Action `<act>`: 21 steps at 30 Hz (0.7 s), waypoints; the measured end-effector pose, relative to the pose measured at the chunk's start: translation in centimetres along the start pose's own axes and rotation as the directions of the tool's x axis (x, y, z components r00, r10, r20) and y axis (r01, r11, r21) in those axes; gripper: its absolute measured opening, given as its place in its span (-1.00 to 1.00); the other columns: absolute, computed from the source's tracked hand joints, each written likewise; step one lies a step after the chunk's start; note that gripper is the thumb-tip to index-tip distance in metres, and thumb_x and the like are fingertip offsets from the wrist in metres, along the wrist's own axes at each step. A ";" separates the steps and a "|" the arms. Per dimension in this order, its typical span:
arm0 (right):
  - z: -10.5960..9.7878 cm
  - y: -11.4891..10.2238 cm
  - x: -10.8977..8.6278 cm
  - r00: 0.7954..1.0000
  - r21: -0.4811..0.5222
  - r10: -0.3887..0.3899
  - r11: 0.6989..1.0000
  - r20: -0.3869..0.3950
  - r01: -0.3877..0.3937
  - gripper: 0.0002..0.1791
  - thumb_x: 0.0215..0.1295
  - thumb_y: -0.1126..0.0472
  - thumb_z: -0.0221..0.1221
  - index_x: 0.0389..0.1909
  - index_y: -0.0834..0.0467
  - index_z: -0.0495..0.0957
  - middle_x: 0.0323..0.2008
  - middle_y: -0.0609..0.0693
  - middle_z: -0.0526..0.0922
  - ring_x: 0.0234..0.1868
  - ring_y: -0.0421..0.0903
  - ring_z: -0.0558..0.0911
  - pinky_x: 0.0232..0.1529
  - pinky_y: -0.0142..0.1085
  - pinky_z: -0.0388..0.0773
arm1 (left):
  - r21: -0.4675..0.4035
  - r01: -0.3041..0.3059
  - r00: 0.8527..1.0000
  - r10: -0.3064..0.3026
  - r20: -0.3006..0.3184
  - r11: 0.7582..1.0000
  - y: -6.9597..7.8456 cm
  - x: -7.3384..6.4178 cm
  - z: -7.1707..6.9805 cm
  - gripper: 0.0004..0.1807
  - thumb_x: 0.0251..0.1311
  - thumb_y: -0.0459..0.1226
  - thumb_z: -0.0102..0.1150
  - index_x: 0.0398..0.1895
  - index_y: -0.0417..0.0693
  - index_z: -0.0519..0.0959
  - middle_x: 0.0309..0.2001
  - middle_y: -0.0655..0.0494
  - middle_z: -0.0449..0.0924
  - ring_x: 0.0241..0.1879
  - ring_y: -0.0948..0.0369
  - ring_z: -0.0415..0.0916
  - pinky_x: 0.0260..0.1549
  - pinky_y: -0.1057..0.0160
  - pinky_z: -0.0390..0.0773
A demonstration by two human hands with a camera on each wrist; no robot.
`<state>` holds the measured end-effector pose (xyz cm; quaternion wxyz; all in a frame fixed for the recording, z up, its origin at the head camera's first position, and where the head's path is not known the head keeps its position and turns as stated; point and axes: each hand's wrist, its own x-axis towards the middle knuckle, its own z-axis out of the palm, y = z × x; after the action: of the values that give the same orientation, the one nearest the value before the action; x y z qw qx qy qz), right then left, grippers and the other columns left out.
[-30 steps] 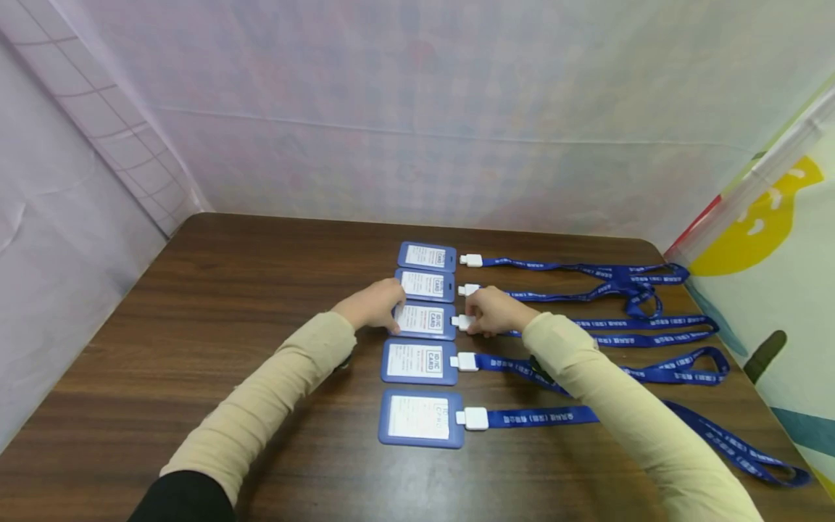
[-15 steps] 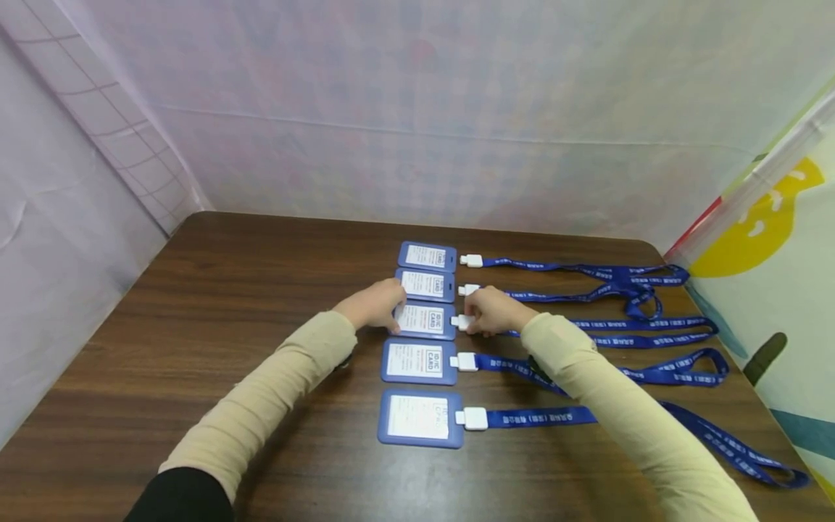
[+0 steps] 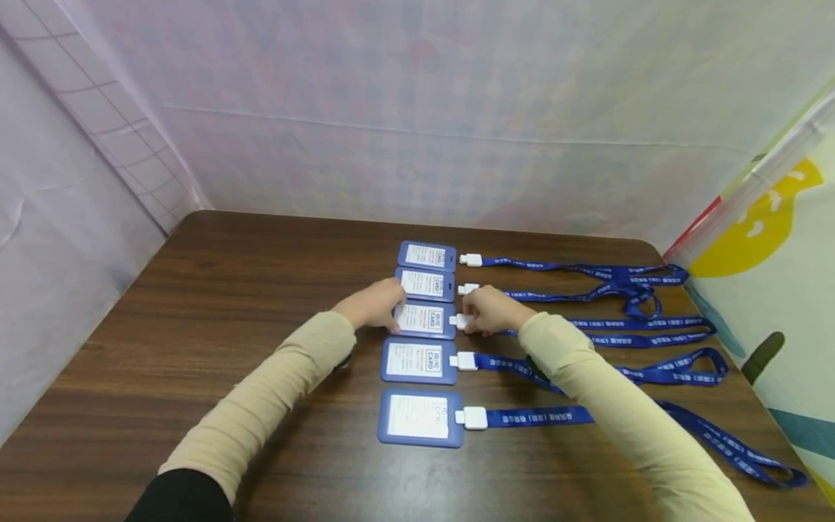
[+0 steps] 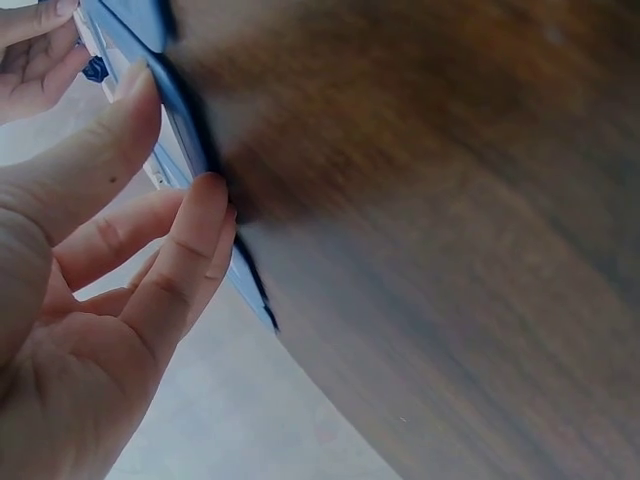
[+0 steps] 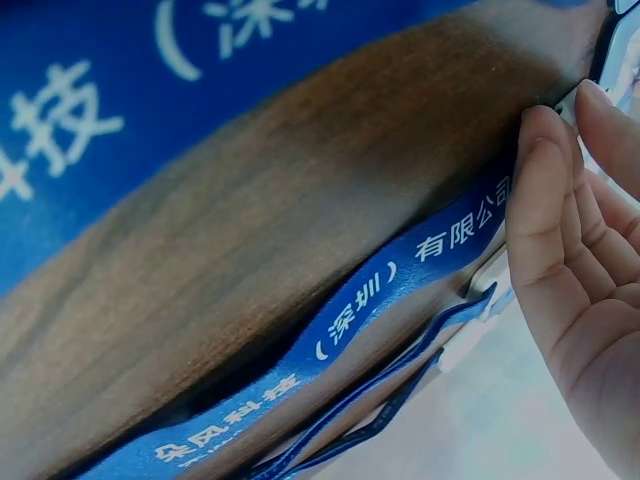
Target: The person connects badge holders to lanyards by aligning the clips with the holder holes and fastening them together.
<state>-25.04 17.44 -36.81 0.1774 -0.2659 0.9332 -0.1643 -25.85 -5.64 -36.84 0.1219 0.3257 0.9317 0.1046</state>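
Observation:
Five-like rows aside, several blue ID card holders lie in a column on the table. My left hand (image 3: 375,304) holds the left end of the middle card holder (image 3: 425,320), thumb at the near edge and fingers at the far edge. My right hand (image 3: 493,312) pinches the white clip (image 3: 460,321) of a blue lanyard, and the clip meets that holder's right end. In the right wrist view the printed lanyard strap (image 5: 350,310) runs away from the fingers. Whether the clip is fastened is hidden.
Two farther holders (image 3: 427,256) lie apart from their white clips (image 3: 471,260). The two nearer holders (image 3: 420,418) touch or join their clips (image 3: 475,418). Lanyard straps (image 3: 678,370) spread right across the brown table (image 3: 215,304). A pale cloth (image 3: 417,109) hangs behind.

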 end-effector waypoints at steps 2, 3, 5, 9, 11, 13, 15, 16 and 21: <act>0.0 0.0 0.0 1.000 -0.002 -0.003 1.000 0.002 0.003 -0.83 -0.03 0.30 0.32 -0.51 0.24 0.50 -0.67 -0.04 0.50 -0.73 -0.22 0.50 -0.67 -0.41 0.47 | -0.010 0.005 1.000 -0.005 0.004 1.000 0.1 -0.1 -0.1 -0.68 -0.26 -0.23 0.47 -0.52 -0.23 0.54 -0.32 -0.03 0.43 -0.29 0.11 0.39 -0.17 0.18 0.45; 0.0 0.0 0.0 1.000 -0.003 -0.001 1.000 0.003 0.001 -0.83 -0.02 0.29 0.32 -0.50 0.23 0.50 -0.67 -0.04 0.50 -0.73 -0.22 0.50 -0.67 -0.41 0.46 | -0.009 0.006 1.000 -0.005 0.005 1.000 0.1 -0.1 -0.2 -0.69 -0.26 -0.23 0.47 -0.52 -0.23 0.54 -0.32 -0.03 0.43 -0.29 0.11 0.39 -0.17 0.18 0.45; 0.0 0.1 -0.1 1.000 -0.005 0.000 1.000 0.005 0.000 -0.84 -0.01 0.29 0.32 -0.49 0.23 0.51 -0.69 -0.04 0.50 -0.73 -0.22 0.49 -0.67 -0.40 0.46 | -0.012 0.009 1.000 -0.009 0.007 1.000 0.1 0.0 -0.2 -0.69 -0.26 -0.23 0.47 -0.52 -0.23 0.55 -0.32 -0.03 0.43 -0.29 0.11 0.39 -0.16 0.18 0.45; 0.0 0.1 -0.1 1.000 0.002 0.000 1.000 0.004 0.000 -0.83 0.00 0.28 0.31 -0.47 0.23 0.50 -0.71 -0.05 0.50 -0.74 -0.21 0.49 -0.65 -0.40 0.45 | -0.012 0.015 1.000 -0.015 0.017 1.000 0.0 0.1 -0.2 -0.69 -0.26 -0.23 0.47 -0.52 -0.22 0.55 -0.31 -0.02 0.43 -0.28 0.11 0.39 -0.16 0.18 0.45; 0.0 0.1 -0.2 1.000 0.010 -0.002 1.000 0.000 0.002 -0.83 0.00 0.28 0.31 -0.47 0.24 0.49 -0.71 -0.05 0.51 -0.74 -0.21 0.49 -0.65 -0.39 0.45 | -0.013 0.017 1.000 -0.017 0.018 1.000 0.0 0.1 -0.2 -0.67 -0.27 -0.23 0.47 -0.49 -0.23 0.55 -0.31 -0.02 0.44 -0.28 0.12 0.39 -0.15 0.19 0.45; 0.1 0.2 -0.2 1.000 0.023 0.004 1.000 -0.006 -0.004 -0.81 0.00 0.28 0.31 -0.46 0.24 0.48 -0.72 -0.06 0.52 -0.74 -0.21 0.49 -0.65 -0.39 0.46 | -0.012 0.013 1.000 -0.013 0.018 1.000 -0.2 0.2 -0.2 -0.65 -0.27 -0.23 0.48 -0.45 -0.25 0.56 -0.30 -0.02 0.44 -0.27 0.11 0.40 -0.15 0.19 0.45; 0.2 0.4 -0.3 1.000 0.037 0.010 0.999 -0.011 -0.009 -0.80 0.00 0.28 0.31 -0.44 0.24 0.47 -0.71 -0.06 0.52 -0.73 -0.22 0.49 -0.64 -0.39 0.46 | -0.014 0.006 1.000 -0.005 0.010 1.000 -0.3 0.3 -0.2 -0.60 -0.27 -0.22 0.48 -0.38 -0.28 0.56 -0.28 -0.04 0.46 -0.24 0.10 0.41 -0.13 0.18 0.45; 0.2 0.4 -0.3 1.000 0.044 0.014 0.999 -0.013 -0.013 -0.80 0.00 0.28 0.31 -0.43 0.24 0.47 -0.71 -0.06 0.52 -0.73 -0.22 0.49 -0.63 -0.40 0.46 | -0.020 0.004 1.000 -0.004 0.006 1.000 -0.4 0.3 -0.2 -0.57 -0.27 -0.22 0.48 -0.34 -0.29 0.56 -0.26 -0.06 0.46 -0.22 0.09 0.42 -0.10 0.18 0.44; 0.2 0.7 -0.5 1.000 0.083 0.008 0.996 -0.007 -0.008 -0.79 0.02 0.28 0.30 -0.40 0.26 0.47 -0.69 -0.04 0.53 -0.72 -0.21 0.49 -0.62 -0.39 0.47 | -0.048 0.002 1.000 -0.002 -0.015 0.999 -0.8 0.2 0.1 -0.48 -0.28 -0.21 0.48 -0.21 -0.34 0.56 -0.16 -0.12 0.49 -0.11 0.04 0.43 0.00 0.16 0.40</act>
<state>-24.87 18.25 -37.11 0.1855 -0.2539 0.9272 -0.2034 -26.46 -6.14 -37.15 0.1227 0.3209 0.9302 0.1294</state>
